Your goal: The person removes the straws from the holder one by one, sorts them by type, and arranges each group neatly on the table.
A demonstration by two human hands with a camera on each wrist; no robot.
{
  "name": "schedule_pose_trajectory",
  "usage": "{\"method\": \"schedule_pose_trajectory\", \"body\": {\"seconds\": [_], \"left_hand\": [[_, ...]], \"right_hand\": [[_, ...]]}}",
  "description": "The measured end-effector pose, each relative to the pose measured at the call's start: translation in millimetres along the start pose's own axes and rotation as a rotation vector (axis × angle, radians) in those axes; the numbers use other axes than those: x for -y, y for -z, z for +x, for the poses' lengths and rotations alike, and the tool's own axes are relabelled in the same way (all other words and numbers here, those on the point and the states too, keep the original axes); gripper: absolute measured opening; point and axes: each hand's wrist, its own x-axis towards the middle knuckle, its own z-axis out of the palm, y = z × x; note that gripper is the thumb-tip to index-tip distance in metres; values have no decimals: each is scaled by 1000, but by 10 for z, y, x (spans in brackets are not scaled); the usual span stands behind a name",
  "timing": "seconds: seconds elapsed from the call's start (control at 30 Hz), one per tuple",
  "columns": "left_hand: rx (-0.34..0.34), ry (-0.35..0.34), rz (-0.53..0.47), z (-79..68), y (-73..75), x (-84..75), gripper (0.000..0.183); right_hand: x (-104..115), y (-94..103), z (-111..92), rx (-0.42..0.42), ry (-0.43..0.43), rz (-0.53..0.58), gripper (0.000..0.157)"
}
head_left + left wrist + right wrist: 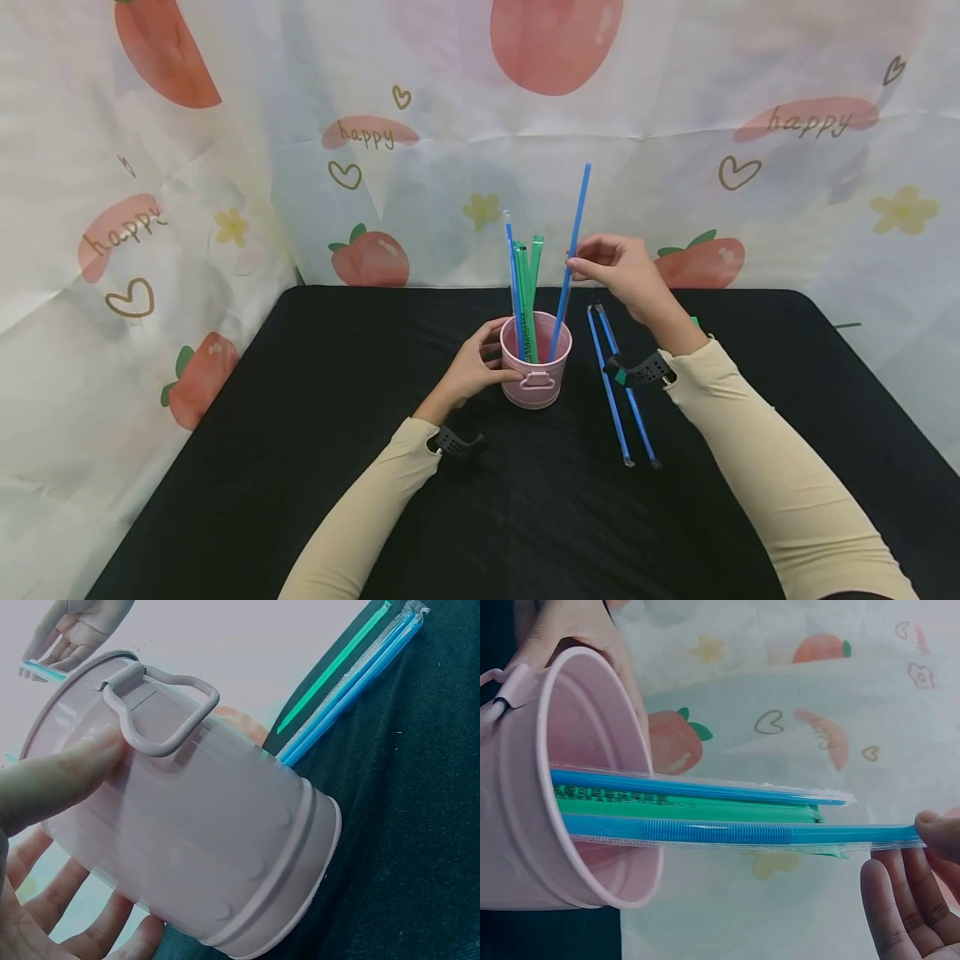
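Observation:
My left hand (474, 367) grips a small pink bucket (536, 387), thumb by its front handle and fingers round its left side. Inside the bucket stand green wrapped straws (529, 287) and a blue wrapped straw (515, 283). Between thumb and fingertips, my right hand (617, 271) pinches another blue straw (840, 834) in clear wrapping. That straw leans to the right, its lower end inside the bucket's mouth. Its ribbed bendy part shows in the right wrist view. How many green straws stand there I cannot tell.
Two blue wrapped straws (613, 392) lie on the black tablecloth (540, 500) right of the bucket. A green straw (334, 667) lies beside them, mostly hidden under my right wrist in the head view. A printed curtain (442, 192) hangs behind the table.

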Motion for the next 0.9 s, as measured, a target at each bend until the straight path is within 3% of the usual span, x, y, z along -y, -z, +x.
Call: {"method": "schedule_pose_trajectory", "body": {"seconds": [0.4,0.63,0.9], "left_hand": [[-8,5,7,-2,-6,-3,77],[-38,-18,18,137,-12,296,79],[-56,-18,27,131,-10,298,78]], "right_hand": [[150,75,-2,-6,28,-1,8],[199,127,-17,5,49,7,9],[216,185,2,-18,79,47,9]]}}
